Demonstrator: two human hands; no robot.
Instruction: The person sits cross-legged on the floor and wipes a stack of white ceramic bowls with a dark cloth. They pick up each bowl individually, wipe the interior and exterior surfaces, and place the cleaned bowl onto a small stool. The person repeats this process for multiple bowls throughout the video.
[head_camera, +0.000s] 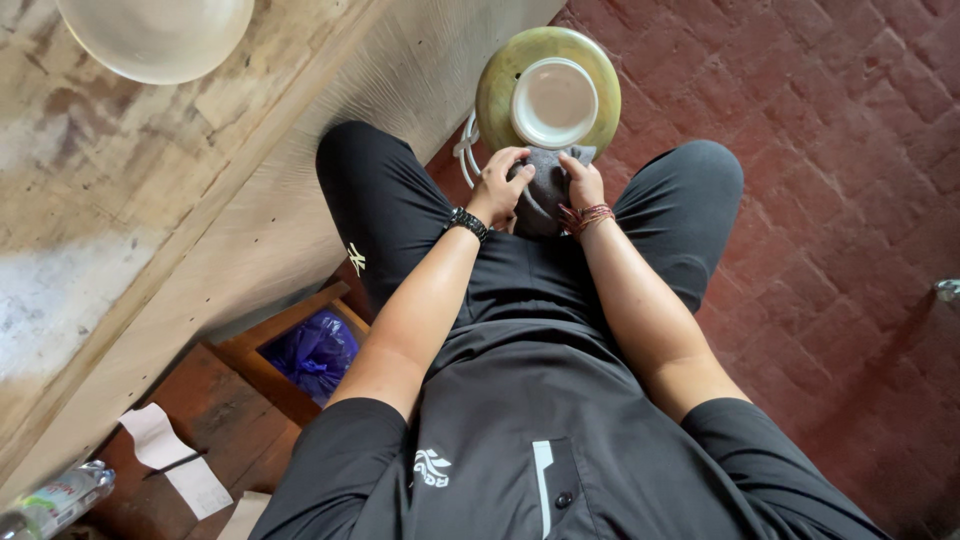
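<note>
A grey lump (545, 190), perhaps clay or cloth, is held between the knees of a seated person, just below a white bowl (553, 101) resting on a round green wheel (497, 95). The left hand (500, 185) and right hand (582, 183) are each closed around a side of it. Even pressure from both sides would likely keep the lump steady and centred.

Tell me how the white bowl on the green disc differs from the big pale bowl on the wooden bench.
The white bowl is smaller and sits wholly in view on the round green disc, just beyond both hands; the pale bowl is larger, cut off by the picture's top edge, and rests on the worn wooden bench, far from the hands. Both are round, light-coloured and upright.
</note>
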